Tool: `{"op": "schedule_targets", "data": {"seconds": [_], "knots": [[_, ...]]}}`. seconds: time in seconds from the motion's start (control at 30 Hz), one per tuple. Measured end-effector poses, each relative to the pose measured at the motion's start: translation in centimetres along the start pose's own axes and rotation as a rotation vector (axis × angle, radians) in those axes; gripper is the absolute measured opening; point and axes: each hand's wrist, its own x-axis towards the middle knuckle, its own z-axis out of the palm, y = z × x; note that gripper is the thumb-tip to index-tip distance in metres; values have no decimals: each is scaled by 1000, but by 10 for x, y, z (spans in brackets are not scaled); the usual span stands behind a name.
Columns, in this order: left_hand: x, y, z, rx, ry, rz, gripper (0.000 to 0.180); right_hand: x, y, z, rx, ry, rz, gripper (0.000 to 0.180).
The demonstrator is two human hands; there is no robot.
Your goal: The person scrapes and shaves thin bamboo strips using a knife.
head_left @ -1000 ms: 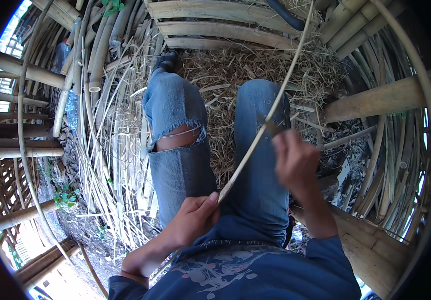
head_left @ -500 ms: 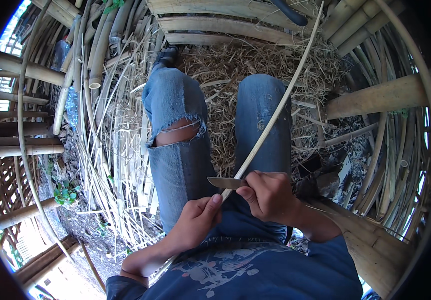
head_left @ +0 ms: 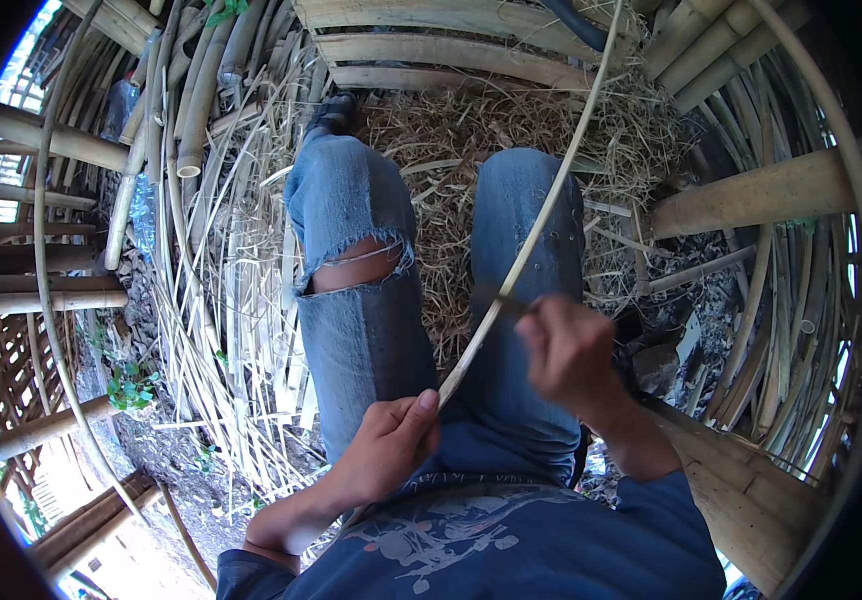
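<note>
Bamboo poles (head_left: 41, 140) and loose split strips (head_left: 221, 330) lie at far left. The left hand (head_left: 386, 450) pinches the lower end of 1 long bamboo strip (head_left: 541, 215), fingers closed on it over the lap. The right hand (head_left: 566, 350) is blurred, seemingly curled around a knife (head_left: 507, 300) against that strip.

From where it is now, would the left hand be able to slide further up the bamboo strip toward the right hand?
Probably yes. The left hand already grips the bamboo strip low down, and the stretch of strip between it and the blurred right hand looks bare, lying free over the jeans.
</note>
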Motion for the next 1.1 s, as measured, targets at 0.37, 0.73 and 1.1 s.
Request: {"op": "schedule_targets", "data": {"seconds": [0.37, 0.73, 1.1], "knots": [[-1, 1, 1, -300, -116, -218, 49, -14, -22, 4, 250, -178, -145, 32], [-2, -3, -1, -311, -98, -174, 49, -7, -6, 4, 147, -154, -98, 34], [-1, -13, -9, -232, -160, -176, 52, -1, 7, -3, 50, -105, 24, 35]]}}
